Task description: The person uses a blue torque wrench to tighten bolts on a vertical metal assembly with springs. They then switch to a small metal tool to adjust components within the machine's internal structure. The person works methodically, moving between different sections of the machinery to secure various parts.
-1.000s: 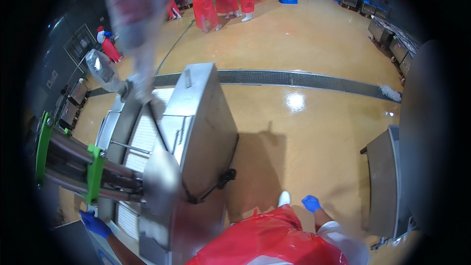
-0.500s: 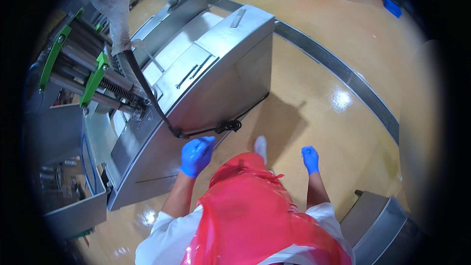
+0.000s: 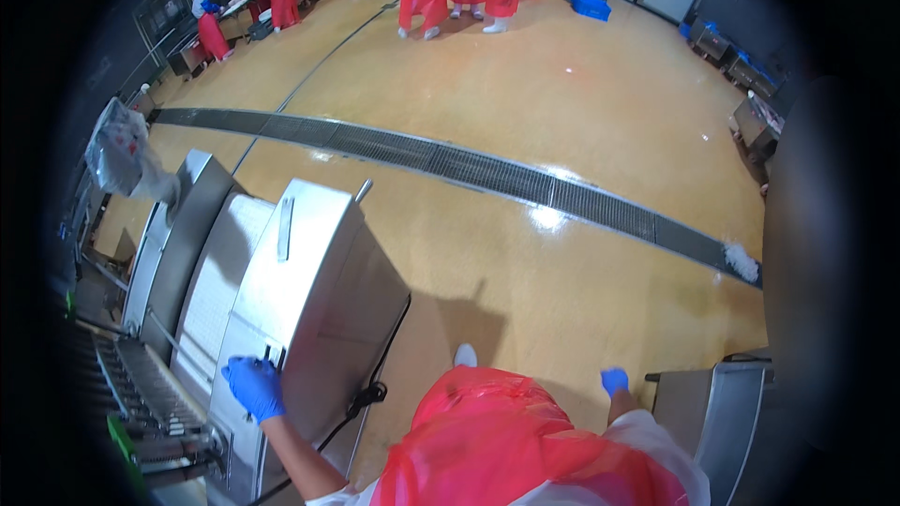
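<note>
Resting the blue-gloved left hand (image 3: 254, 386) flat, grip spread and holding nothing, on the slanted stainless-steel machine cover (image 3: 300, 290), the person stands beside it; the blue-gloved right hand (image 3: 614, 380) hangs free, grip unclear. Lifting likely needs the cover's handle.

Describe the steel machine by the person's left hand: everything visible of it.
The steel machine is a brushed stainless housing with a sloped, rounded top, a bar handle and a paler panel beside it. It stands on the yellow floor. A black cable hangs down its side. The blue-gloved left hand rests on its near edge.
</note>
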`<state>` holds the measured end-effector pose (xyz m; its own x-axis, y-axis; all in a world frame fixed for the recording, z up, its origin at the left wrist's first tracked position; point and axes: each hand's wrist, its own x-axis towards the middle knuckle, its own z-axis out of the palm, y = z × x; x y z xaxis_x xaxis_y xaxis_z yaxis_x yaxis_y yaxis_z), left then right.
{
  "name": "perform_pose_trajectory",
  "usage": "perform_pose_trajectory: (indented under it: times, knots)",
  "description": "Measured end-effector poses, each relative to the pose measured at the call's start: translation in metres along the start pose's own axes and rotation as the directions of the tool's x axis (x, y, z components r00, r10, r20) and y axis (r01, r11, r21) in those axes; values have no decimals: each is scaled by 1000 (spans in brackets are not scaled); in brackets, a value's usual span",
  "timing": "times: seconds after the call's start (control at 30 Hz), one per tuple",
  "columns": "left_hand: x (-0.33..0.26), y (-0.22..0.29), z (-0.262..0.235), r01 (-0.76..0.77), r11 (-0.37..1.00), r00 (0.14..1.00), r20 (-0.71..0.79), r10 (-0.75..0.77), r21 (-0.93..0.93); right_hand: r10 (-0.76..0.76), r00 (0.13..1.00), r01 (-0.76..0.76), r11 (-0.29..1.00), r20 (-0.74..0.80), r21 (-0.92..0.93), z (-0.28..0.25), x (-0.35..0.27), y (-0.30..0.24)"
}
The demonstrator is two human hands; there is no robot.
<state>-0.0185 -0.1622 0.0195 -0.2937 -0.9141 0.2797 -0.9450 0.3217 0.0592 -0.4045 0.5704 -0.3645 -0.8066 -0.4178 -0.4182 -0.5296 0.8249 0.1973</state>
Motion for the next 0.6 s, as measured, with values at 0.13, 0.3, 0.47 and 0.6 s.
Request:
perform_pose_trajectory:
  times: [0.13,0.3,0.47,0.6]
  knots:
    - [9,7,13,-24,1000,999,-28,25,8,100,860,-183,976,501,119,23,-21,27]
    - [14,16,-2,88,992,983,154,-101,89,82,913,-288,823,400,489,-13,92,3]
    - [33,65,-21,-29,999,902,-432,10,-36,-500,852,516,758,-151,400,-227,317,-155]
    - [40,166,-33,-78,910,873,-468,-134,-407,-890,451,172,159,66,972,-449,328,-319]
